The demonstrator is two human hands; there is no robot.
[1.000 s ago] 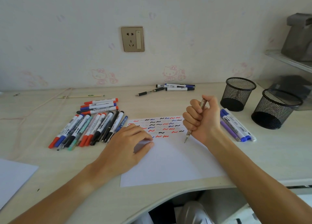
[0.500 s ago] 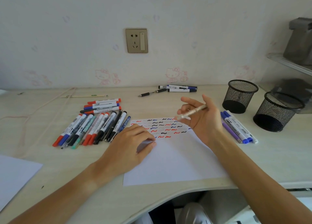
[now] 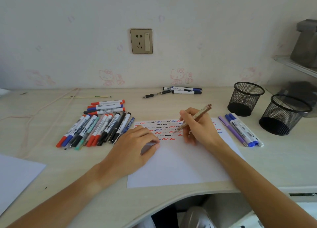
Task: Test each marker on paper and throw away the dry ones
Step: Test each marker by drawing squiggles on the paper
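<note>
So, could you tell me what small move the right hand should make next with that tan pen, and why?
Probably a short squiggle stroke in the free spot. The right hand grips the tan pen in a writing hold, its tip at the paper among the squiggle rows, and no mark from it is evident yet. The left hand already rests on the sheet.

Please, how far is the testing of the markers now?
Done: the paper already carries several rows of red, blue and black squiggles, and a few markers lie right of it. In hand: the right hand holds a brown pen tip-down on the rows; the left hand rests on the sheet. Left: perhaps the large pile at left. Both mesh cups look empty.
</note>
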